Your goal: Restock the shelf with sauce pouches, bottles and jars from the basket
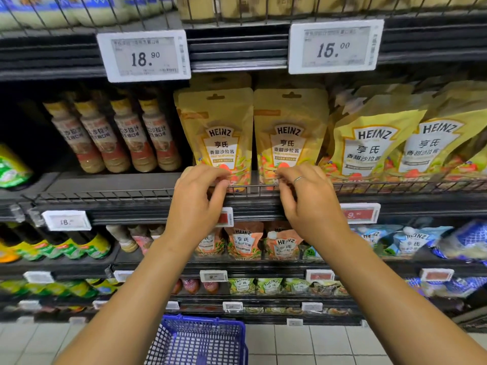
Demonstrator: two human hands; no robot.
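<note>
Here, both hands [253, 191] at the wire rail [395, 186], before upright pouches [253, 133].

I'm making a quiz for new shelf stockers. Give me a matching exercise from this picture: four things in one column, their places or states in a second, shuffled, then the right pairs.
Things
1. left hand
2. right hand
3. blue basket
4. brown bottles

Places
A. on the floor, below the arms
B. at the foot of the right-hand upright yellow pouch
C. on the shelf, left of the yellow pouches
D. at the foot of the left-hand upright yellow pouch

Pairs: 1-D, 2-B, 3-A, 4-C
</note>
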